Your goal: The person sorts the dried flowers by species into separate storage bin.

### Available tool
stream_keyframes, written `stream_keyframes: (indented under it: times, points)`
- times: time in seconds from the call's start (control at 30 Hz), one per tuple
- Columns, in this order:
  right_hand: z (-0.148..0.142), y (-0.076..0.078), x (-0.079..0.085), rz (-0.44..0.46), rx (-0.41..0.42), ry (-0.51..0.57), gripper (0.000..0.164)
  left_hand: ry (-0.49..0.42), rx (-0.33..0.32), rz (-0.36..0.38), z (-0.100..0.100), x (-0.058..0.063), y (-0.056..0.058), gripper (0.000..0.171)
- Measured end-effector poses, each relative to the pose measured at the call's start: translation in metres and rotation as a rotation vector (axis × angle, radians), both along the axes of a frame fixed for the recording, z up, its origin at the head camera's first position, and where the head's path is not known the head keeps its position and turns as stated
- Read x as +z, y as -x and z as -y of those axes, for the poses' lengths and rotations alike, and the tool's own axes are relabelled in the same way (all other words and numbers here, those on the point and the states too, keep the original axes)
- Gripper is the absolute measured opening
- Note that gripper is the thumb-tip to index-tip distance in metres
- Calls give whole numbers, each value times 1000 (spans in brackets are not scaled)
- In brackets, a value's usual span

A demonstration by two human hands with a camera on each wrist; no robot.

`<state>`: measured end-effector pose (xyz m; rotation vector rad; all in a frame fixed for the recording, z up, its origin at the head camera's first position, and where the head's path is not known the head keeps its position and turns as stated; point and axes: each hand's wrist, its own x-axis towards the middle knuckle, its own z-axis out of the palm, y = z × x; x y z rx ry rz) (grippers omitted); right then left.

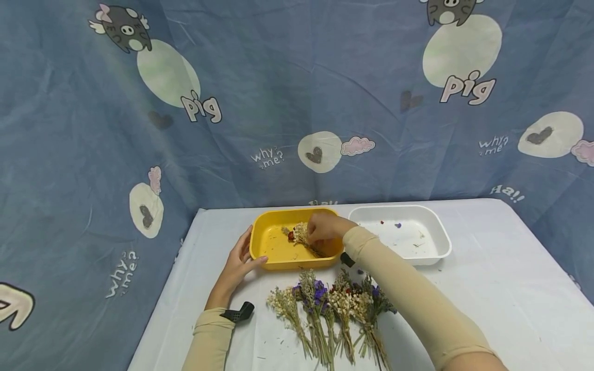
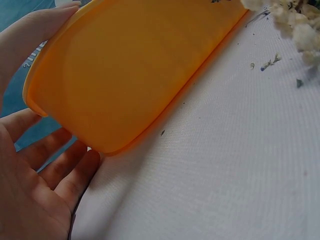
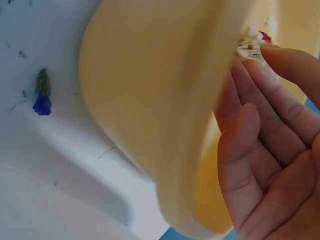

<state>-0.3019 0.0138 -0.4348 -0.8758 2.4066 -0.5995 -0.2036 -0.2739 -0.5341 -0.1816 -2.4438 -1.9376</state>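
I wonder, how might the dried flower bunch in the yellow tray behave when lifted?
The dried flower bunch is probably light, being thin stems and small blooms. It looks fragile and likely to shed: a loose blue blossom lies outside the yellow tray. Its slender, straight-looking stems suggest some stiffness.

The right hand (image 1: 326, 229) partly hid the flowers (image 1: 300, 232) in the yellow tray (image 1: 271, 250); a sleeve (image 1: 408, 283) covered one corner of the white tray (image 1: 443, 243); the head view's lower edge cut off some stems (image 1: 330, 355).
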Motion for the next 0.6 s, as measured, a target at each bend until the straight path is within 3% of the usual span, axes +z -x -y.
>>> stream_keyframes:
  times: [0.27,0.6]
  points:
    - [-8,-6,12,82,-7,160,21,-14,1,16,0,2,-1,100]
    - [-28,-22,24,-50,-63,256,23,-16,-13,8,0,2,0,100]
